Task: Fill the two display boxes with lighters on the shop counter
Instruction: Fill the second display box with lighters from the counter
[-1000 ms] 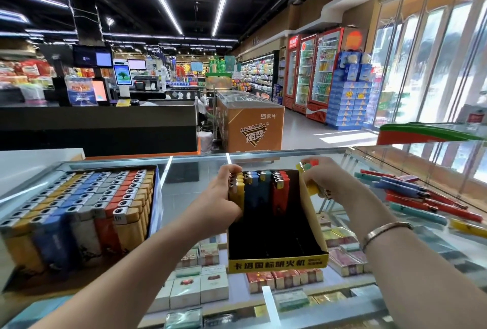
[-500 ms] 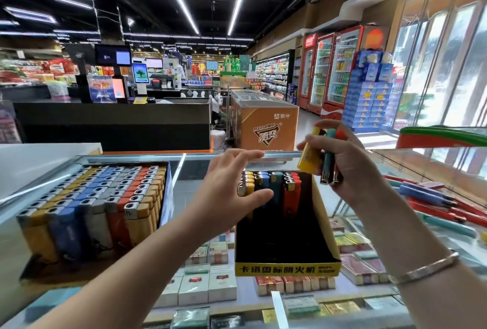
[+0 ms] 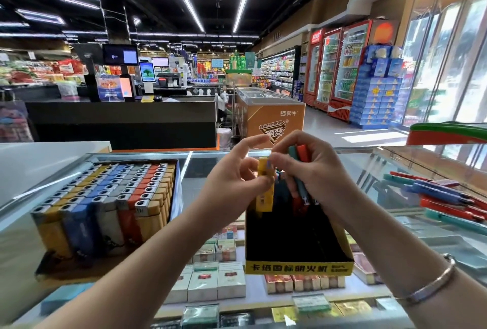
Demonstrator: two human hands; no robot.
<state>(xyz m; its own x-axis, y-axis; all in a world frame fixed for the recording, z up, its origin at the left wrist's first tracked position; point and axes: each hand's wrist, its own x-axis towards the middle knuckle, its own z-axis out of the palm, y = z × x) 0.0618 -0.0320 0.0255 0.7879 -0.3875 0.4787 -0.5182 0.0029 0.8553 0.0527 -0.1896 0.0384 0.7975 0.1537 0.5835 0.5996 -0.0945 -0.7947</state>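
The left hand (image 3: 232, 183) pinches a yellow lighter (image 3: 264, 186) between the thumb and the curled fingers, while its index finger stands straight up and touches nothing. The lighter is upright, with its lower end just above the back of the black display box (image 3: 297, 244). The right hand (image 3: 316, 173) is curled around a small bundle of lighters (image 3: 299, 170) (one teal and one red-orange can be told, and perhaps more behind them); its fingertips also touch the top of the yellow lighter, so both hands meet on it.

The black display box stands on the glass counter (image 3: 382, 226), under the two hands. Its inside is dark and mostly bare; only at the back a few lighters stand, and the hands hide most of them. The front edge is a yellow strip with black Chinese characters, which read about like 卡塔国标明火机.

To the left, well apart from it, the second display box (image 3: 108, 212) is packed full with rows of upright lighters in yellow, blue, grey and red, with the metal tops all pointing up.

On the right part of the counter lie loose lighters (image 3: 445, 197) in red, teal and blue. Under the glass there are cigarette packs (image 3: 218, 281); their labels are too small to read. Behind the counter stands an orange freezer (image 3: 274, 120) with the logo 蒙牛.
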